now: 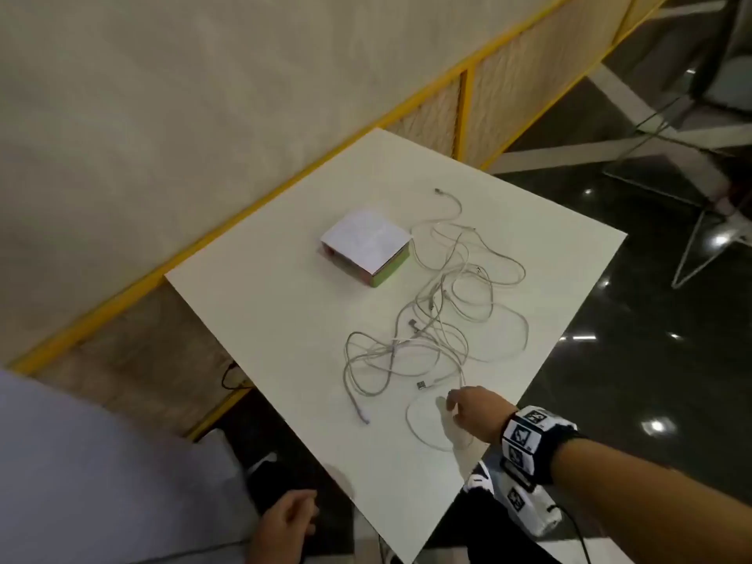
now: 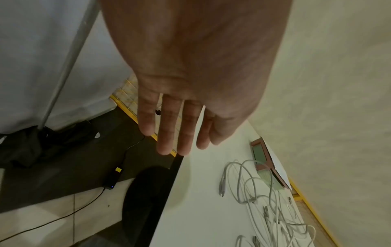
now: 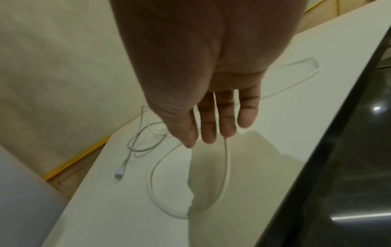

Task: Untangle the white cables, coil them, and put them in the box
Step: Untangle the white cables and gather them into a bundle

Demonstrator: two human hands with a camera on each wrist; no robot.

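A square white table holds tangled white cables beside a closed small box; nothing is coiled yet. The right hand hovers with relaxed fingers over a loop, and the left hand hangs loose, holding nothing.

Looks like an office or a commercial interior set up for recording, not a home. Polished dark stone floor mirroring ceiling lights as bright spots, with pale bands running through it. Beige textured wall trimmed by a yellow metal frame around woven-looking panels. Plain white table, square, bare of any domestic clutter. Thin metal chair or table legs at the far right (hairpin style, the kind seen in lounges and meeting corners). On the floor, a black power adapter with a small blue light and a trailing black cord. Marker-patterned wrist band carrying a camera, pointing to data collection.
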